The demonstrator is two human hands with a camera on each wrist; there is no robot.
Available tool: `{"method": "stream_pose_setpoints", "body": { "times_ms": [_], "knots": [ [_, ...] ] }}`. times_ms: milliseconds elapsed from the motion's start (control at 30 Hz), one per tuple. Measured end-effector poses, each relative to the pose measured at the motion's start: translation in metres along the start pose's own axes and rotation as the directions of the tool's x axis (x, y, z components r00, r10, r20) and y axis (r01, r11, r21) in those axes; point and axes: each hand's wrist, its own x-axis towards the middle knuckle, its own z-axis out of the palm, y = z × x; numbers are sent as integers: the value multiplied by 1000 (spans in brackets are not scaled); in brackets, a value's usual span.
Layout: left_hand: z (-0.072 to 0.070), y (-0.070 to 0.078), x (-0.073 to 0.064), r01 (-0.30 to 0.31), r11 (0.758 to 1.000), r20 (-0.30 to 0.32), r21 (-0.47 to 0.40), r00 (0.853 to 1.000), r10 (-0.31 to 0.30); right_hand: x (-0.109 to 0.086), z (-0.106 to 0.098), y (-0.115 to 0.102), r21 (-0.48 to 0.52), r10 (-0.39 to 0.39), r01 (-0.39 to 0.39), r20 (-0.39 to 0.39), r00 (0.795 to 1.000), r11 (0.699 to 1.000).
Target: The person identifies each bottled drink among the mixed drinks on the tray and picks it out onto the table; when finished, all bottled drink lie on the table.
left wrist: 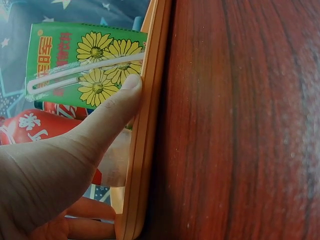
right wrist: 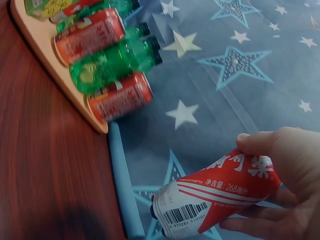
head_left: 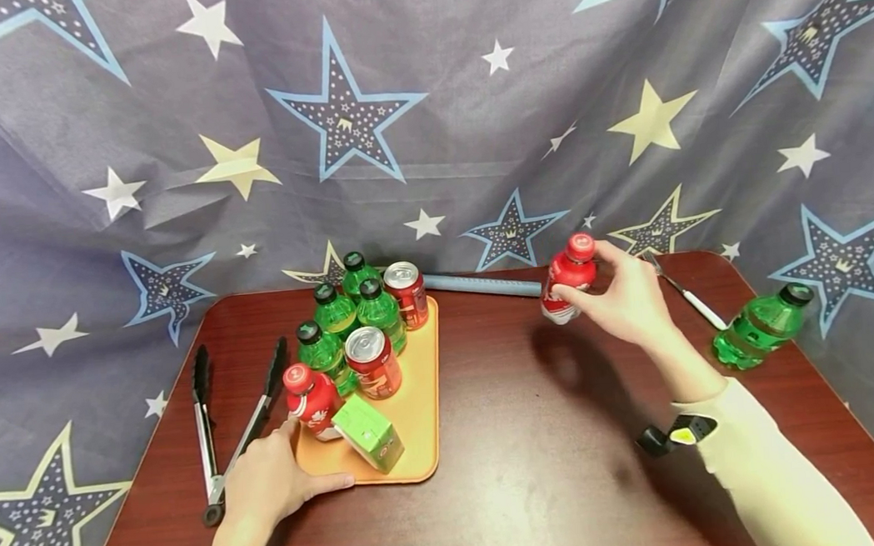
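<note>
My right hand [head_left: 631,296] holds a red bottle [head_left: 570,275] with a red cap, tilted in the air over the right half of the table, its shadow below. In the right wrist view its white bottom with a barcode shows. My left hand [head_left: 267,475] grips the near left corner of an orange tray [head_left: 419,424], the thumb along the front rim. On the tray, close to that hand, stand another red bottle [head_left: 313,402] and a green drink carton [head_left: 369,433] with yellow flowers and a straw. Several green bottles [head_left: 381,314] and two red cans [head_left: 372,363] fill the rest.
Metal tongs [head_left: 208,437] with black tips lie spread left of the tray. A green bottle [head_left: 762,328] leans near the right edge, beside a white-handled utensil [head_left: 702,307]. A blue-grey rod [head_left: 483,285] runs along the back edge, before a star-patterned curtain [head_left: 443,122].
</note>
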Motion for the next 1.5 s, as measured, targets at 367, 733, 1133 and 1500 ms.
{"method": "stream_pose_setpoints", "body": {
  "times_ms": [367,733,1133,1500],
  "knots": [
    [1,0,0,3,1000,0,0,1000,-3,-17,-30,31,-20,67,-67,-28,997,998],
    [-1,1,-1,3,1000,-3,-3,1000,-3,-35,-57,58,-104,185,-193,-81,979,976],
    [1,1,-1,12,1000,23,-7,1000,-12,-52,-77,83,-141,272,-284,-100,957,948],
    [-1,2,-2,7,1000,11,-20,1000,-7,-66,-87,98,-195,291,-304,-95,952,933]
  ]
}}
